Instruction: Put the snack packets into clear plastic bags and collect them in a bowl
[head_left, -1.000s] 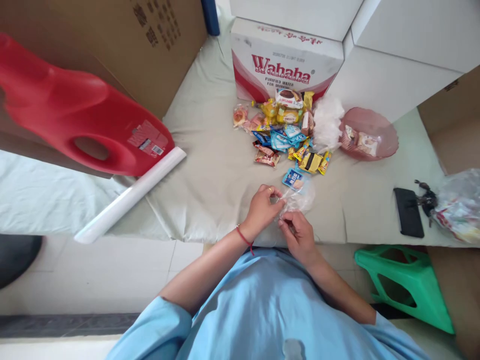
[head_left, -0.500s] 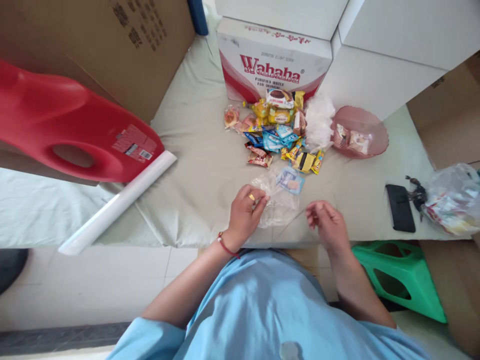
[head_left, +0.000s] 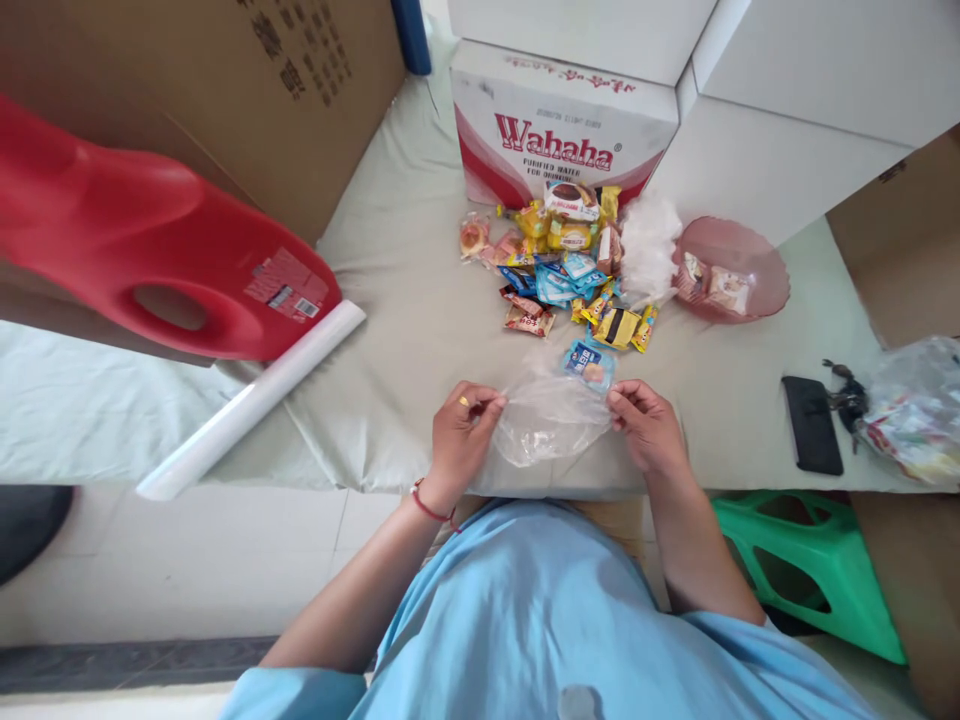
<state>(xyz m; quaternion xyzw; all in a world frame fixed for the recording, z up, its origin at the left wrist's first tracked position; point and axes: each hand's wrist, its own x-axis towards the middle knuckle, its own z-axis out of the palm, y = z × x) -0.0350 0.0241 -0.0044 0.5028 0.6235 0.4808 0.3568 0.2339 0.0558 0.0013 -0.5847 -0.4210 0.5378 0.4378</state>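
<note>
A clear plastic bag [head_left: 551, 425] is stretched between my two hands just above the table's front edge. My left hand [head_left: 466, 425] pinches its left side, and my right hand [head_left: 646, 420] pinches its right side. Just behind the bag lies a blue snack packet [head_left: 590, 366], partly overlapped by the film. Farther back is a heap of wrapped snacks, with blue packets [head_left: 559, 280], yellow packets [head_left: 616, 327] and red ones [head_left: 529, 318]. Beside the heap sits a bunch of crumpled clear plastic [head_left: 649, 250].
A pink bowl [head_left: 772, 270] with a few packets stands right of the heap, before white boxes. A Wahaba-like printed carton [head_left: 562, 125] backs the heap. Left are a red jug [head_left: 225, 270] and a white roll [head_left: 255, 400]; right, a phone [head_left: 812, 425], keys [head_left: 849, 398] and a filled bag [head_left: 919, 410].
My right hand has moved to the bag and taken hold of its right side. My left hand has shifted left, spreading the bag wider. The view has shifted slightly.
</note>
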